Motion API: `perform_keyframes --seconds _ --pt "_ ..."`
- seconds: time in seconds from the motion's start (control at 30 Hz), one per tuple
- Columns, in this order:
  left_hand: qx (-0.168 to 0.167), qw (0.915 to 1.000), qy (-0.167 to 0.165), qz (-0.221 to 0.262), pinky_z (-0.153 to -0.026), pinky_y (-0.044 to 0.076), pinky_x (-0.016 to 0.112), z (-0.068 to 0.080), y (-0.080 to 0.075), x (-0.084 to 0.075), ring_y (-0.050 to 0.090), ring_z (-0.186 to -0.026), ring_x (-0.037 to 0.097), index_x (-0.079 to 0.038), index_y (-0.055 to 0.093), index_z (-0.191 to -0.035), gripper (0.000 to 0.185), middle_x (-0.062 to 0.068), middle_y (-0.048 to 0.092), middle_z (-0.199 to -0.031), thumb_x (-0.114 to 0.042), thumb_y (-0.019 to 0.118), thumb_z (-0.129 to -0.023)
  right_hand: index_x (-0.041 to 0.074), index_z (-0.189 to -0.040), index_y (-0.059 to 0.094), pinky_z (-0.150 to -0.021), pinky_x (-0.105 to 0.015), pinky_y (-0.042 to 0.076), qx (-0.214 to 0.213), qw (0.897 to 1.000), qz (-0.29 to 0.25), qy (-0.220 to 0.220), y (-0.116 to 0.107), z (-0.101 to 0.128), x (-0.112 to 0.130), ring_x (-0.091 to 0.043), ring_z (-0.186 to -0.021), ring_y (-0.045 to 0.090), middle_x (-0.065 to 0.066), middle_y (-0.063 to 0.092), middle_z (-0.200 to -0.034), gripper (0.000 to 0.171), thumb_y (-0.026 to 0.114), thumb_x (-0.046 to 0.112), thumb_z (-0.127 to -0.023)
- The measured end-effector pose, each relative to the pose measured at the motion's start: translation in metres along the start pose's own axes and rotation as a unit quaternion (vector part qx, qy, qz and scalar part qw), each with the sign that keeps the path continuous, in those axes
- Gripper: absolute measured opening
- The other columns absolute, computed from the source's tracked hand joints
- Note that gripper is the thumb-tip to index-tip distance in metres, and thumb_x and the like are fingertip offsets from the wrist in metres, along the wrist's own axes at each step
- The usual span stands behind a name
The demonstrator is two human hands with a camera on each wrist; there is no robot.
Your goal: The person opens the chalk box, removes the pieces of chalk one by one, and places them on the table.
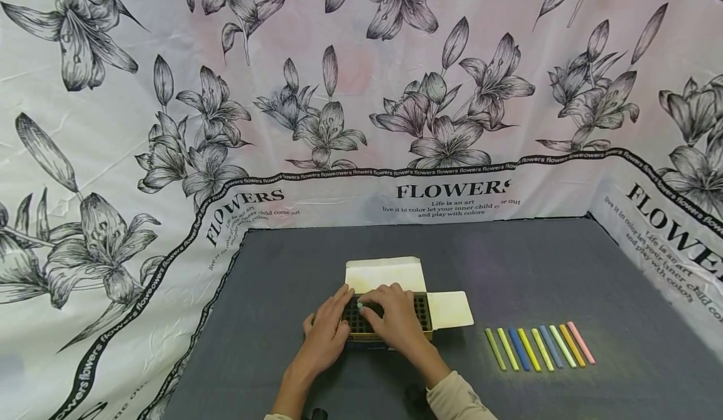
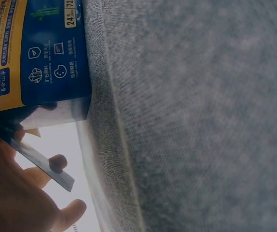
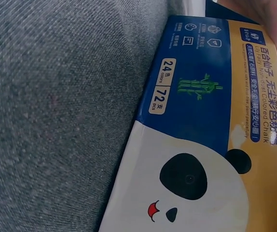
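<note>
A chalk box (image 1: pixel 390 337) stands on the dark cloth with its lid flap (image 1: pixel 386 274) raised at the back. Inside is a black insert with rows of round holes (image 1: pixel 420 310). My left hand (image 1: pixel 324 332) holds the box at its left end; in the left wrist view its fingers spread around a side flap (image 2: pixel 47 164). Over the insert, my right hand (image 1: pixel 395 319) pinches a pale green chalk stick (image 1: pixel 359 305) between thumb and fingers, mostly hidden. The right wrist view shows the box front (image 3: pixel 191 96) with a panda print.
Right of the box, several chalk sticks (image 1: pixel 539 348) in green, yellow, blue, orange and pink lie in a slanting row. A pale side flap (image 1: pixel 450 309) sticks out rightward from the box. Flower-printed cloth (image 1: pixel 339 200) rises behind and at both sides of the grey surface (image 1: pixel 271 269).
</note>
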State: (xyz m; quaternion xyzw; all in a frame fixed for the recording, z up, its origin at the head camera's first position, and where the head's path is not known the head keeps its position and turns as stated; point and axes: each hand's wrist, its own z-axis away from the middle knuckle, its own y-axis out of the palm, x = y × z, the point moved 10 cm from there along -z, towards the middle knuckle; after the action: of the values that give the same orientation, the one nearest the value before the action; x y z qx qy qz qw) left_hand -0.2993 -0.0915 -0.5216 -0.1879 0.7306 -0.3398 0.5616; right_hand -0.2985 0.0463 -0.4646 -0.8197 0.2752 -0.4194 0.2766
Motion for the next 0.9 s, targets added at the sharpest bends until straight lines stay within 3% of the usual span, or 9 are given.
perform_keyframes --seconds 0.27,0.47,0.63,0.9 --pt "0.0 1.0 0.001 0.006 -0.107 0.011 0.076 0.0 0.0 -0.001 0.026 -0.153 0.044 -0.027 0.033 -0.161 0.061 -0.001 0.027 -0.17 -0.013 0.04 -0.102 0.015 -0.108 0.078 -0.081 -0.04 0.037 -0.019 0.997 -0.067 -0.031 -0.006 -0.001 0.004 -0.015 -0.088 0.059 0.001 0.077 -0.103 0.02 0.077 0.017 -0.088" --pt "0.001 1.0 0.001 0.007 -0.107 0.01 0.076 0.0 0.0 -0.001 0.025 -0.153 0.043 -0.026 0.034 -0.161 0.06 -0.001 0.026 -0.17 -0.013 0.04 -0.102 0.017 -0.109 0.077 -0.079 -0.034 0.038 -0.023 0.992 -0.12 -0.015 -0.012 -0.004 -0.001 -0.012 -0.084 0.057 0.004 0.076 -0.098 0.019 0.076 0.016 -0.09" --pt "0.003 1.0 0.001 0.007 -0.106 0.01 0.077 0.0 0.0 -0.002 0.025 -0.153 0.044 -0.026 0.033 -0.161 0.06 0.0 0.026 -0.17 -0.013 0.039 -0.103 0.019 -0.109 0.076 -0.081 -0.035 0.042 -0.032 0.991 -0.127 -0.003 -0.019 -0.005 -0.004 -0.011 -0.086 0.06 0.006 0.074 -0.096 0.018 0.075 0.017 -0.092" --pt "-0.003 1.0 -0.003 -0.001 -0.106 0.011 0.077 0.001 -0.001 -0.002 0.026 -0.153 0.043 -0.024 0.035 -0.161 0.06 0.001 0.027 -0.169 -0.012 0.039 -0.102 0.011 -0.11 0.075 -0.081 -0.035 0.047 -0.053 0.989 -0.137 -0.007 -0.035 -0.004 -0.006 -0.011 -0.083 0.061 0.005 0.07 -0.091 0.018 0.074 0.015 -0.092"
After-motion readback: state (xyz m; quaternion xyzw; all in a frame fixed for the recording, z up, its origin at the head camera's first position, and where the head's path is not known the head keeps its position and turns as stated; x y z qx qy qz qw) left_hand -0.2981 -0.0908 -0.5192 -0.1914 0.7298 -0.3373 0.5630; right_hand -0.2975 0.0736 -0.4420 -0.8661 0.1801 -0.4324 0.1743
